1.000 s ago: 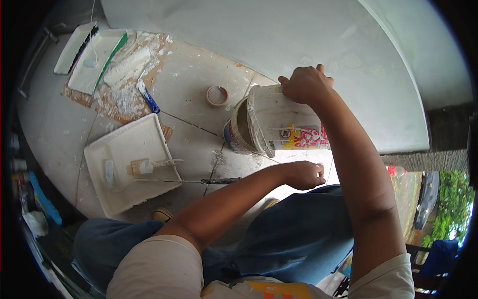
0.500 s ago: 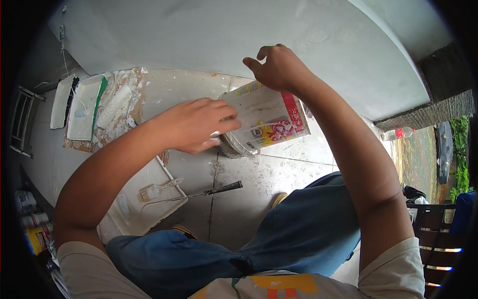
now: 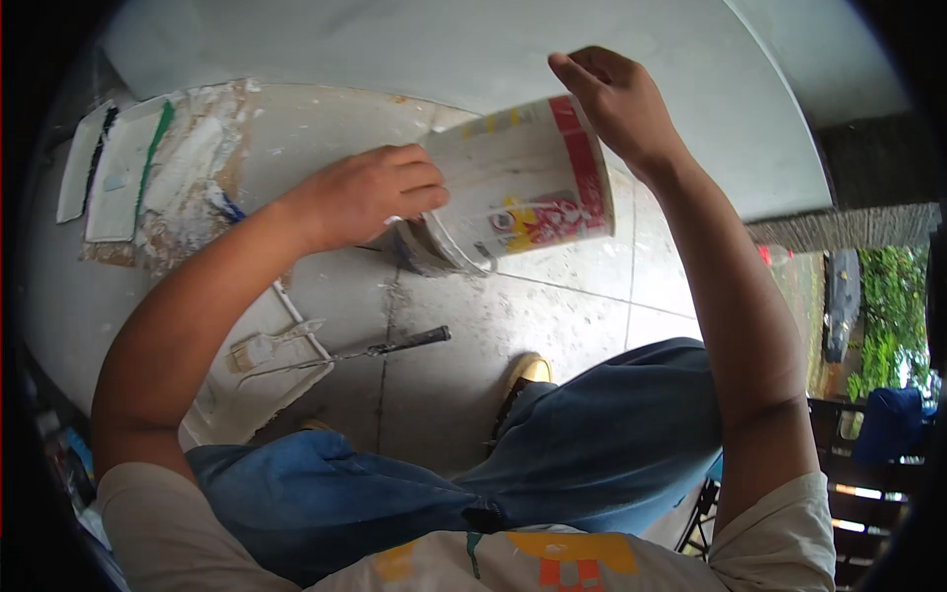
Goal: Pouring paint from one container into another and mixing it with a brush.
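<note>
I see a white paint bucket (image 3: 523,187) tipped on its side, held above the tiled floor (image 3: 552,316) between both hands. Its long axis runs left to right, with the open mouth toward the left and the red-banded base toward the right. My left hand (image 3: 370,192) has its grip closed over the rim at the mouth end, fingers curled on the edge. My right hand (image 3: 617,104) presses the far side near the base, fingers spread along the wall, holding the bucket. Nearer, a white paint tray (image 3: 252,385) lies on the floor with a brush (image 3: 271,342) across it.
</note>
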Action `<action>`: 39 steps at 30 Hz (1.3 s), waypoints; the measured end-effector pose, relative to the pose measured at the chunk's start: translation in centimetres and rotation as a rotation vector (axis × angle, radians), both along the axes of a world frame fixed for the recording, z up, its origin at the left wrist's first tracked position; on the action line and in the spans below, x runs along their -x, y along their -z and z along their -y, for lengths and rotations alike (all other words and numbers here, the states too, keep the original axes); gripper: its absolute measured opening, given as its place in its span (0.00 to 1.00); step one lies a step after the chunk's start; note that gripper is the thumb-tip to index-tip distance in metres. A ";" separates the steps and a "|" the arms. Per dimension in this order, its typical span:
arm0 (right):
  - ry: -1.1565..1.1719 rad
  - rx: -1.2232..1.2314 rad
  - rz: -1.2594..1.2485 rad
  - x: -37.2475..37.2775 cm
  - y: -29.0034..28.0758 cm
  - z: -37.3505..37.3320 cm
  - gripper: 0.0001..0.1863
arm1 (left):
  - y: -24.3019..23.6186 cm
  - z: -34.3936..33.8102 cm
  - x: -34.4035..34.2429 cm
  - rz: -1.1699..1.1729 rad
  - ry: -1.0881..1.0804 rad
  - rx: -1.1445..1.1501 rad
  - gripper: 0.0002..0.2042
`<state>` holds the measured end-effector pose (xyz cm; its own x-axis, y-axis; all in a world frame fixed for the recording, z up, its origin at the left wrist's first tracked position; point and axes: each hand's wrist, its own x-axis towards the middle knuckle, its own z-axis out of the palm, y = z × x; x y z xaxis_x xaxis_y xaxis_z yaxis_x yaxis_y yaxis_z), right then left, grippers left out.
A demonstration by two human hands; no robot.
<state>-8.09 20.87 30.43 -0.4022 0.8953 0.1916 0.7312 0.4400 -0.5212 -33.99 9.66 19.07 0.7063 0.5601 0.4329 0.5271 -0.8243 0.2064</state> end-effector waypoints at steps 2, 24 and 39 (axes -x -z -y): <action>-0.036 0.150 -0.035 -0.6 -0.8 0.3 0.30 | -0.3 0.0 0.1 0.023 0.011 0.058 0.14; 0.451 1.304 0.020 -17.4 -0.7 13.9 0.34 | 1.3 -0.2 0.7 -0.021 -0.079 0.234 0.16; 0.204 0.583 0.058 -15.5 -1.4 8.7 0.43 | -0.2 0.0 0.0 -0.065 -0.056 0.220 0.19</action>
